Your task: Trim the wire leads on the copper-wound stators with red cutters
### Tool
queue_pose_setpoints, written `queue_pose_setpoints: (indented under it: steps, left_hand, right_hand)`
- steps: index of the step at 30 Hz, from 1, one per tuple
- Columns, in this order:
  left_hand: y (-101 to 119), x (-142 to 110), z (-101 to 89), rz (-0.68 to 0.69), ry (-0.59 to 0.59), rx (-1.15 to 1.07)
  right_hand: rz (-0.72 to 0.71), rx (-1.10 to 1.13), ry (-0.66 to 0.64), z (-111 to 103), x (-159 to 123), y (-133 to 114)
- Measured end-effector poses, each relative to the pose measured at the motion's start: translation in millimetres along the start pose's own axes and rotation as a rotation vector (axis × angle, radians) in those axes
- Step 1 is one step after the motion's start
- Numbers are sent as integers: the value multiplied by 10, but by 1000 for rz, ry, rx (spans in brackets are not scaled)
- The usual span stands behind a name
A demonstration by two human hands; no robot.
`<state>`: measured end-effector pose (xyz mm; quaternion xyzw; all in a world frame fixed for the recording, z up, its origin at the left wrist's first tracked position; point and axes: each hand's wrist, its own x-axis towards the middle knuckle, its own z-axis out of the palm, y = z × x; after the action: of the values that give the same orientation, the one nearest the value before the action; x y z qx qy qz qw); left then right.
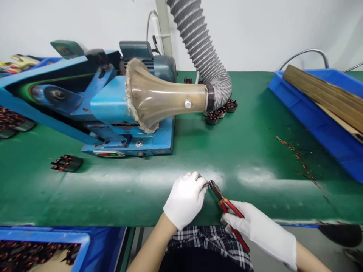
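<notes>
blue bin (317,117) holds cardboard (326,94); right hand (261,230) grips cutters (227,206).

Both gloved hands (185,202) (259,230) closed, fingertips nearly meeting.

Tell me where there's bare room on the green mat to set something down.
Free: the wide stretch between the blue machine and the blue bin, ahead of the hands. Also between the lone coil and the left hand. Crowded: coils under the hose; wire scraps near the bin.
</notes>
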<state>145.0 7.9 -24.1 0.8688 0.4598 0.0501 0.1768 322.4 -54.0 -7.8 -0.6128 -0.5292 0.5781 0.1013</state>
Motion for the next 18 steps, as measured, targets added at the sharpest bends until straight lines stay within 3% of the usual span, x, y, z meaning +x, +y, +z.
queue_pose_setpoints:
  steps: [4,9,12,14,18]
  left_hand:
    - [-7,-4,9,8,9,7]
    - [-2,-8,-11,26,-19,12]
    - [-37,-14,-22,53,-22,-9]
    - [-101,-26,-39,38,-17,-13]
    - [-323,-125,-144,-58,107,65]
  right_hand:
    - [19,61,52,82,15,-68]
    - [52,370,125,277,61,-8]
    - [87,603,192,284,44,76]
    - [97,839,122,273,1,108]
    - [18,1276,-213,438,-1,11]
